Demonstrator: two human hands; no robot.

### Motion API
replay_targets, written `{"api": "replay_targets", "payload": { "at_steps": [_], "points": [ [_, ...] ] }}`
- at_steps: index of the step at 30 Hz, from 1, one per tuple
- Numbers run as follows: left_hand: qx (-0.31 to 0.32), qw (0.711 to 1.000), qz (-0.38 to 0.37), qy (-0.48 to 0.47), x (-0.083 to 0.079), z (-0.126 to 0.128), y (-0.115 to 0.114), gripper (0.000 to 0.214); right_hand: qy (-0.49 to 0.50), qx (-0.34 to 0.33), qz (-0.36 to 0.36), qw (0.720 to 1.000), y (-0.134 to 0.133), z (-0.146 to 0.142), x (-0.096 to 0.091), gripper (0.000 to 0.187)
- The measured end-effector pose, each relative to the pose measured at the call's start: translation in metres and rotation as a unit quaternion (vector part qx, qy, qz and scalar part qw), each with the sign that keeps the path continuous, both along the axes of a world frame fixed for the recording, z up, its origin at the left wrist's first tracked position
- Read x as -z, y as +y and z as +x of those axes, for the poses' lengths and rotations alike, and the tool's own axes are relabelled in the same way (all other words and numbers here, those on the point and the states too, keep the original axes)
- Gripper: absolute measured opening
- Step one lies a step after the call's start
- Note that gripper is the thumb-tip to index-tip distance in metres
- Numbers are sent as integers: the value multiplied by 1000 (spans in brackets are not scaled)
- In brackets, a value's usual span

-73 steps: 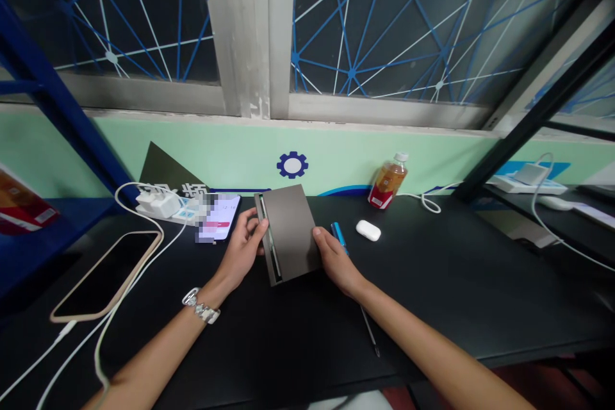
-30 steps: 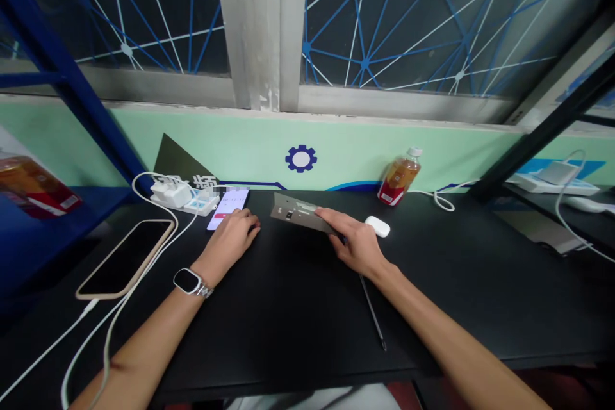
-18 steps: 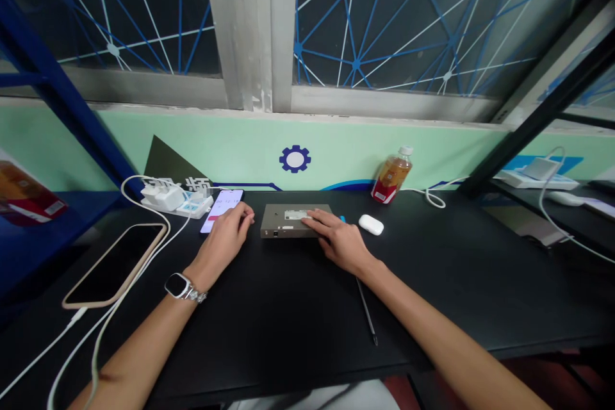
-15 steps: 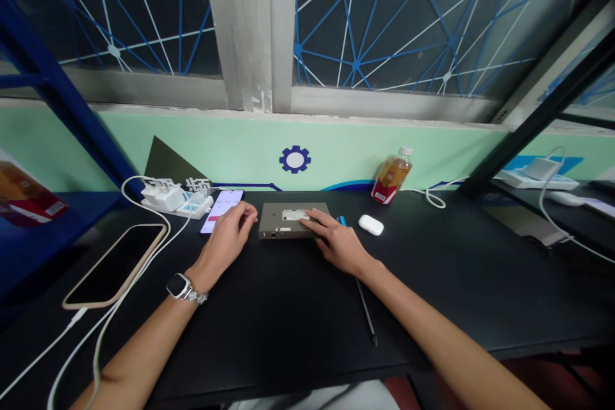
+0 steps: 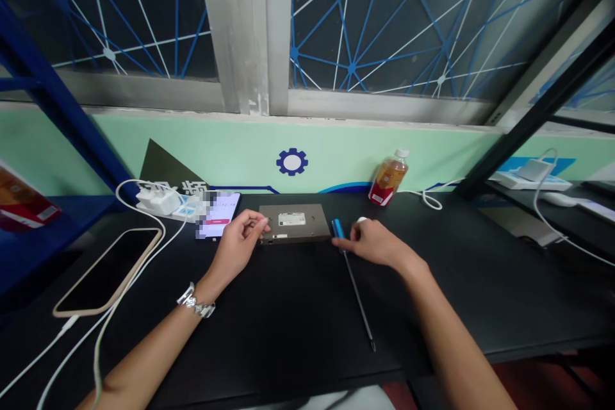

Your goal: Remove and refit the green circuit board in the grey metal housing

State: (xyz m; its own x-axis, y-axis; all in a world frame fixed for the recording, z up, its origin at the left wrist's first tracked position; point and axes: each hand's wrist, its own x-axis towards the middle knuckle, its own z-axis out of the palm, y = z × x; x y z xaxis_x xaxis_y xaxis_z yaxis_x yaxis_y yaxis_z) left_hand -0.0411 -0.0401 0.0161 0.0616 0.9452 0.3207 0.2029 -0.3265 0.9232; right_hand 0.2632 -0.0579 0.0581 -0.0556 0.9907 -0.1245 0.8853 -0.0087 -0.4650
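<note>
A flat grey metal device [image 5: 293, 222] with a white label lies on the black table [image 5: 288, 320], label side up. My left hand [image 5: 239, 245], a watch on its wrist, rests at the device's near left corner with fingers curled against its edge. My right hand [image 5: 372, 241] has its fingers closing round the blue handle of a long thin screwdriver [image 5: 353, 282], which lies on the table pointing toward me, just right of the device.
A lit phone [image 5: 217, 214] and a white power strip with chargers [image 5: 166, 202] sit back left. A large dark phone [image 5: 108, 271] on a white cable lies at the left. An orange drink bottle [image 5: 388, 178] stands at the back. Blue shelving stands far left.
The device was turned over and laid flat with its label up. My right hand left it and moved right to the screwdriver handle. My left hand came to the device's left corner.
</note>
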Motion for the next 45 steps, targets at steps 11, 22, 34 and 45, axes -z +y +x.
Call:
{"api": "replay_targets", "payload": {
  "at_steps": [11, 22, 34, 45],
  "points": [
    [30, 972, -107, -208, -4, 21, -12, 26, 340, -45, -152, 927, -3, 12, 8, 16],
    [30, 885, -247, -393, 10, 37, -19, 18, 598, -42, 187, 778, -13, -56, 4, 23],
    [19, 851, -300, -431, -1, 51, -36, 12, 557, -13, 272, 785, -25, -70, 9, 19],
    [2, 839, -303, -451, 2, 49, -34, 10, 564, -38, 246, 787, -24, -71, 16, 17]
  ]
}}
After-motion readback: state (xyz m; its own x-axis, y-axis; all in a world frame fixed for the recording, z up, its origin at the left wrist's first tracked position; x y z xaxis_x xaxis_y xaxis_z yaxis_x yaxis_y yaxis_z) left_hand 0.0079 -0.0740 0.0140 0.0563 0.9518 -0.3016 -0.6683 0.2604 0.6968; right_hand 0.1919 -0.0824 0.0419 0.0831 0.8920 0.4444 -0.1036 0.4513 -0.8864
